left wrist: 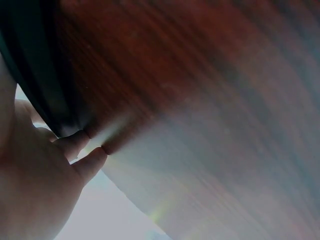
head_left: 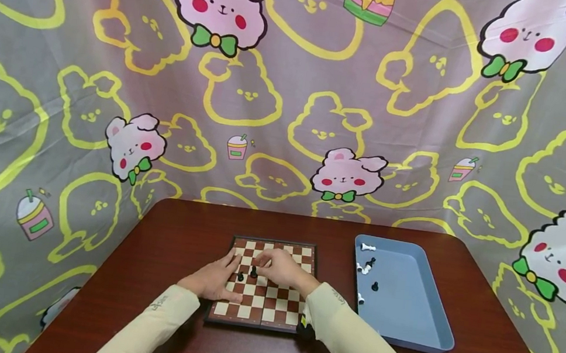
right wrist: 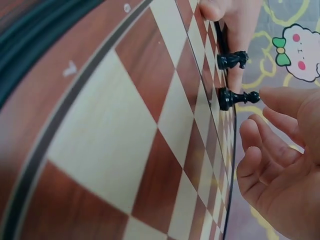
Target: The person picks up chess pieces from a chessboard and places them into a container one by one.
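A brown-and-cream chessboard (head_left: 245,311) lies on the table. On its left half stand a black knight (head_left: 241,276) and a black bishop (head_left: 253,273), both upright. My left hand (head_left: 212,278) lies spread along the board's left edge, thumb on the squares; in the left wrist view two of its fingertips (left wrist: 95,162) show beside the dark rim. The right hand (head_left: 282,269) reaches in from the right with curled fingers (right wrist: 250,165). It pinches the bishop's top, one fingertip meeting the tip in the right wrist view; the other side of that pinch is hidden.
Right of the board, a blue-grey tray (head_left: 417,311) holds several black and white chess pieces, including a black pawn (head_left: 375,286). A dark object (head_left: 304,329) sits at the board's near right corner, partly behind the right sleeve. A patterned curtain (head_left: 291,113) surrounds the brown table (head_left: 177,219).
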A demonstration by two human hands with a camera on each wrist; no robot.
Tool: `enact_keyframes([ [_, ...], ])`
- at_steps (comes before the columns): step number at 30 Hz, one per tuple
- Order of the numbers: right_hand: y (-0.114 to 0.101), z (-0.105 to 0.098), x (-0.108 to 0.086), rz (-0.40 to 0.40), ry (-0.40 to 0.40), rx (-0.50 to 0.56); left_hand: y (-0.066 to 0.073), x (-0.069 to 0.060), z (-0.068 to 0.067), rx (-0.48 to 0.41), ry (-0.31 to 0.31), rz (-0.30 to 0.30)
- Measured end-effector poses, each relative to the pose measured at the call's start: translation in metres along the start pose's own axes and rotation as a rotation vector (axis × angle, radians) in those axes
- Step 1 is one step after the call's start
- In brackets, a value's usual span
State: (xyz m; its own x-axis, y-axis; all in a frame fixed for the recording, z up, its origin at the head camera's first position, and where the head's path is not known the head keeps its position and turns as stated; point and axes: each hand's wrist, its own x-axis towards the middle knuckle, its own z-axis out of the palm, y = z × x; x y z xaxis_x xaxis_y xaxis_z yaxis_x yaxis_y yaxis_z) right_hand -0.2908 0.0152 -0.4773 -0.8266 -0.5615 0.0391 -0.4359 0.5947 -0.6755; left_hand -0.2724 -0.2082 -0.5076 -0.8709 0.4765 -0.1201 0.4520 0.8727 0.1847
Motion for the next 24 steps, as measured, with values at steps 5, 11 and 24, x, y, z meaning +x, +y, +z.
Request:
enact_keyframes([
  [5,0.0,0.004,0.003,0.003,-0.006,0.027,0.0,0.0,0.001,0.0,-0.002,-0.008],
  [11,-0.002,0.007,0.006,-0.023,-0.01,0.019,0.0,0.0,-0.001,-0.018,-0.005,0.001],
  [24,0.0,0.016,0.004,-0.046,0.0,-0.049,0.0,-0.001,-0.001,-0.009,0.003,0.012],
])
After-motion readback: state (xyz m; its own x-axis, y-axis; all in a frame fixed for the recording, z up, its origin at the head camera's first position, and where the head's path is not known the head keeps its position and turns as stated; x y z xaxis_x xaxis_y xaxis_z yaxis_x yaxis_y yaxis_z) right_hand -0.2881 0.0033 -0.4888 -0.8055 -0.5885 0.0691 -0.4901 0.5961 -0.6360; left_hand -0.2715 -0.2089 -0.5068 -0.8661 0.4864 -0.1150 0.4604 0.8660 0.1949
